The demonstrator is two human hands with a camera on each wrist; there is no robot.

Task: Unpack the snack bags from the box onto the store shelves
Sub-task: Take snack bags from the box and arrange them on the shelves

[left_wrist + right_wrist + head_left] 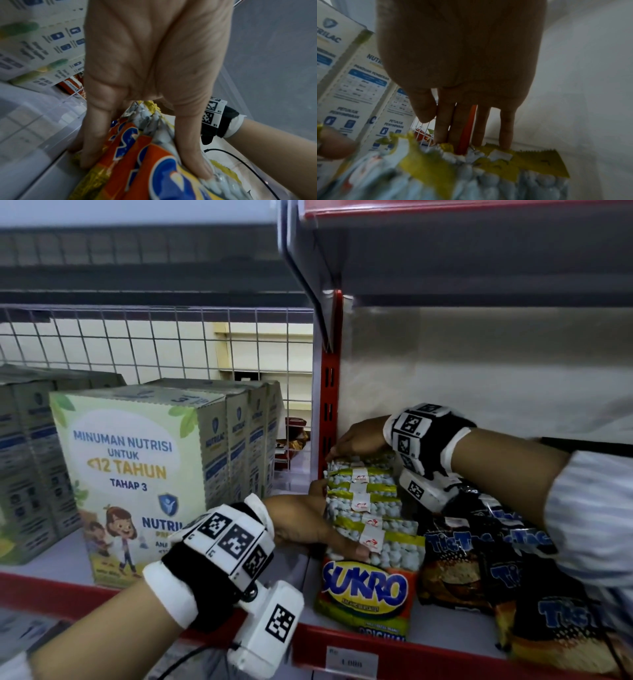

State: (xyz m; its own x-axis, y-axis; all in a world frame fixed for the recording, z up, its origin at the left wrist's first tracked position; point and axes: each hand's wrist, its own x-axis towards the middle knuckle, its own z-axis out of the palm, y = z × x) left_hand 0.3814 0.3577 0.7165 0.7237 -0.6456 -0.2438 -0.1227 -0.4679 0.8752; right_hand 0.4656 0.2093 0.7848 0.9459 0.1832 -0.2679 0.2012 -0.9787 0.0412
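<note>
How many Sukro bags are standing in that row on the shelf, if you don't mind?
4 clearly: the front Sukro bag, held by the left hand, and three more lined up behind it toward the right hand. Another may be hidden under that hand.

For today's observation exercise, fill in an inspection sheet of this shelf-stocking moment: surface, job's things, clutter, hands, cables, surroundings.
Surface: grey shelf with a red front edge and a price tag.
Job's things: row of Sukro snack bags standing one behind another; dark Tic Tac bags beside them.
Clutter: nothing seen.
Hands: left hand holds the front of the Sukro row, thumb on the front bag; right hand rests straight fingers on the back bags' tops.
Cables: thin black cable by the right forearm.
Surroundings: milk cartons on the left, wire grid behind, red upright.
</note>
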